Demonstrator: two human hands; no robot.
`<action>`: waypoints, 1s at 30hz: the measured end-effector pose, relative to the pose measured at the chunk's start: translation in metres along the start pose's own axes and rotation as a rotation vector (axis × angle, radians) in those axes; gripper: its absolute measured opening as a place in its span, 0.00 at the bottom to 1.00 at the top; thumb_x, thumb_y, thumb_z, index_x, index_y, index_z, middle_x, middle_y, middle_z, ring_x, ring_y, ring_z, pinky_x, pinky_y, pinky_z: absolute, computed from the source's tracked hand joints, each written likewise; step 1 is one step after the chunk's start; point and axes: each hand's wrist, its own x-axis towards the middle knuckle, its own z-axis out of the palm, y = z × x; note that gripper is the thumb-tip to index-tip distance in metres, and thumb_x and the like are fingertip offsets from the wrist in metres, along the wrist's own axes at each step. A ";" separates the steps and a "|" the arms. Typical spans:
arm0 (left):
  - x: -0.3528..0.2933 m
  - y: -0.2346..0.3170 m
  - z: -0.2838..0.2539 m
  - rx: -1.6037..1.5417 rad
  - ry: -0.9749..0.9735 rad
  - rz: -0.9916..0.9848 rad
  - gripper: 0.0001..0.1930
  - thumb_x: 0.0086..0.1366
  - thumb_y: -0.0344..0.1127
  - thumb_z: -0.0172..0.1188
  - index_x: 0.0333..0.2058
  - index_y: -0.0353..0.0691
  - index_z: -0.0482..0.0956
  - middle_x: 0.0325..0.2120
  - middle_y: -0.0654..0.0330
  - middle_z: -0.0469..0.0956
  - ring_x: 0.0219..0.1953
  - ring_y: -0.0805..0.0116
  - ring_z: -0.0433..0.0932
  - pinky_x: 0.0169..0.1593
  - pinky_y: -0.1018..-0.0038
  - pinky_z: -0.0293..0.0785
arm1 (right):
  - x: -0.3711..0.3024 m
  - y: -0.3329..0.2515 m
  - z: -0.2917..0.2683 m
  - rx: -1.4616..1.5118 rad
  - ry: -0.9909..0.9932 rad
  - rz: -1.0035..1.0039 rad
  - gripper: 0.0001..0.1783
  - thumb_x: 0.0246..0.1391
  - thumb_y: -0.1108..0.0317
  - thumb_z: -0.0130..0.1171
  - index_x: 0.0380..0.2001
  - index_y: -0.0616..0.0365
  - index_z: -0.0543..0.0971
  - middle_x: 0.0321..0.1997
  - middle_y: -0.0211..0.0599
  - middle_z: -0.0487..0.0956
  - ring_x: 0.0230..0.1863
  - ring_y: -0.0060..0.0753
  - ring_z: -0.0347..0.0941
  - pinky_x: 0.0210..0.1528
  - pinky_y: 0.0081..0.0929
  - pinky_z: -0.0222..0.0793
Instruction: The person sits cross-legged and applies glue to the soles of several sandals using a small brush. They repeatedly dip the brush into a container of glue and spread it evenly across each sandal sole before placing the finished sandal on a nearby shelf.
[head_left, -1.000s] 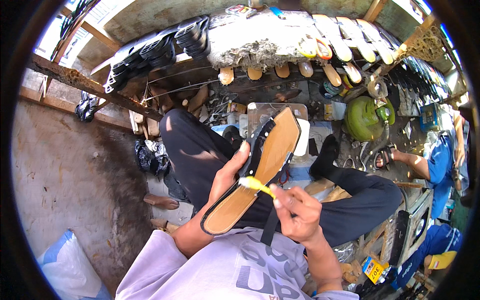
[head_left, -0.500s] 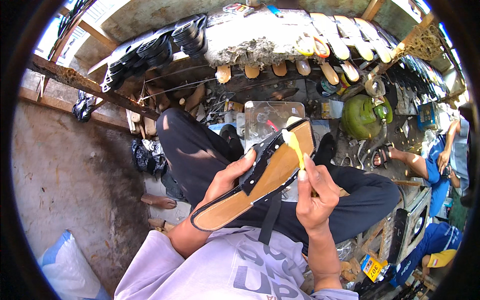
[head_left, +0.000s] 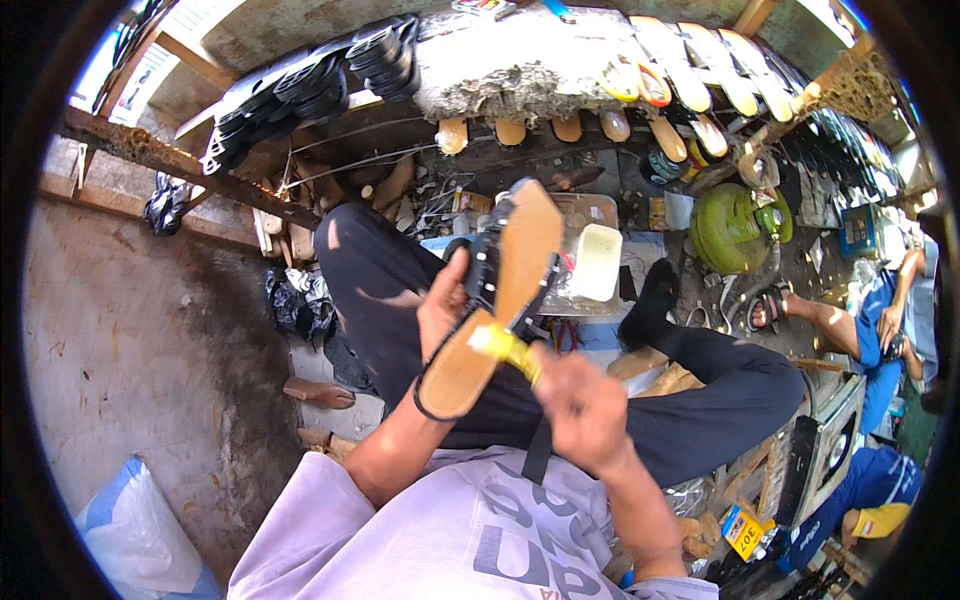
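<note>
My left hand (head_left: 436,305) is closed round the side of a sandal (head_left: 525,245) with a tan insole and black studded straps. The sandal is tilted over my lap, its toe end pointing away from me. Between the fingers of my right hand (head_left: 585,405) is a yellow brush (head_left: 515,352) with a pale tip. That tip lies over the heel part of the insole; blur hides whether it touches. Beyond the sandal, a cream tub (head_left: 598,262) rests on a clear plastic box (head_left: 583,212).
A green gas cylinder (head_left: 728,230) stands right of the box. Along the far bench (head_left: 520,55) lie insoles (head_left: 735,85) and stacked black sandal parts (head_left: 385,60). Another person's hand (head_left: 888,328) and leg are at the right. A wooden shoe last (head_left: 318,393) lies at my left.
The brush has moved from the toe part down and left to the heel part. The sandal has turned more upright and shifted left, uncovering the cream tub.
</note>
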 end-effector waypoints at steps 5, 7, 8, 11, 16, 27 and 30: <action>0.007 0.001 -0.042 -0.441 0.185 -0.119 0.25 0.72 0.46 0.46 0.59 0.33 0.72 0.59 0.45 0.74 0.63 0.45 0.70 0.67 0.42 0.59 | 0.027 0.103 -0.022 -0.780 0.014 0.493 0.18 0.57 0.74 0.55 0.51 0.57 0.81 0.43 0.49 0.73 0.37 0.54 0.79 0.38 0.46 0.73; 0.005 0.001 -0.046 -0.428 0.145 -0.116 0.25 0.73 0.45 0.45 0.59 0.33 0.72 0.59 0.45 0.74 0.62 0.45 0.70 0.66 0.42 0.60 | 0.037 0.135 -0.016 -0.875 -0.076 0.533 0.20 0.54 0.74 0.57 0.51 0.57 0.81 0.44 0.52 0.72 0.37 0.56 0.79 0.39 0.47 0.75; 0.004 0.001 -0.046 -0.421 0.136 -0.112 0.25 0.73 0.45 0.45 0.59 0.33 0.72 0.59 0.46 0.74 0.62 0.45 0.71 0.66 0.42 0.60 | 0.040 0.146 -0.012 -0.923 -0.113 0.551 0.21 0.52 0.74 0.57 0.51 0.57 0.81 0.44 0.53 0.72 0.36 0.57 0.79 0.39 0.47 0.75; 0.002 0.005 -0.043 -0.384 0.141 -0.085 0.25 0.73 0.44 0.44 0.59 0.32 0.72 0.59 0.45 0.73 0.62 0.45 0.70 0.67 0.43 0.59 | 0.042 0.162 -0.004 -0.985 -0.326 0.565 0.22 0.50 0.71 0.60 0.50 0.61 0.81 0.46 0.53 0.73 0.37 0.59 0.80 0.40 0.48 0.77; -0.001 0.019 -0.045 -0.433 0.118 -0.019 0.27 0.73 0.46 0.44 0.61 0.32 0.70 0.61 0.45 0.72 0.64 0.46 0.68 0.69 0.42 0.54 | 0.007 0.159 -0.030 -0.803 -0.196 0.510 0.17 0.53 0.70 0.57 0.46 0.60 0.84 0.41 0.51 0.77 0.35 0.54 0.80 0.37 0.49 0.75; 0.019 -0.005 -0.015 -0.635 -0.181 -0.145 0.33 0.74 0.59 0.43 0.66 0.39 0.61 0.60 0.39 0.70 0.55 0.36 0.76 0.56 0.44 0.75 | 0.003 0.005 -0.013 0.443 -0.065 0.495 0.18 0.62 0.75 0.56 0.55 0.60 0.80 0.27 0.30 0.76 0.24 0.15 0.63 0.26 0.17 0.60; 0.014 -0.007 0.003 -0.400 -0.122 0.009 0.34 0.74 0.62 0.37 0.63 0.38 0.68 0.55 0.51 0.77 0.51 0.54 0.80 0.55 0.61 0.77 | 0.014 -0.015 -0.005 0.150 -0.029 0.339 0.19 0.59 0.80 0.58 0.53 0.62 0.80 0.28 0.36 0.74 0.24 0.20 0.64 0.27 0.21 0.62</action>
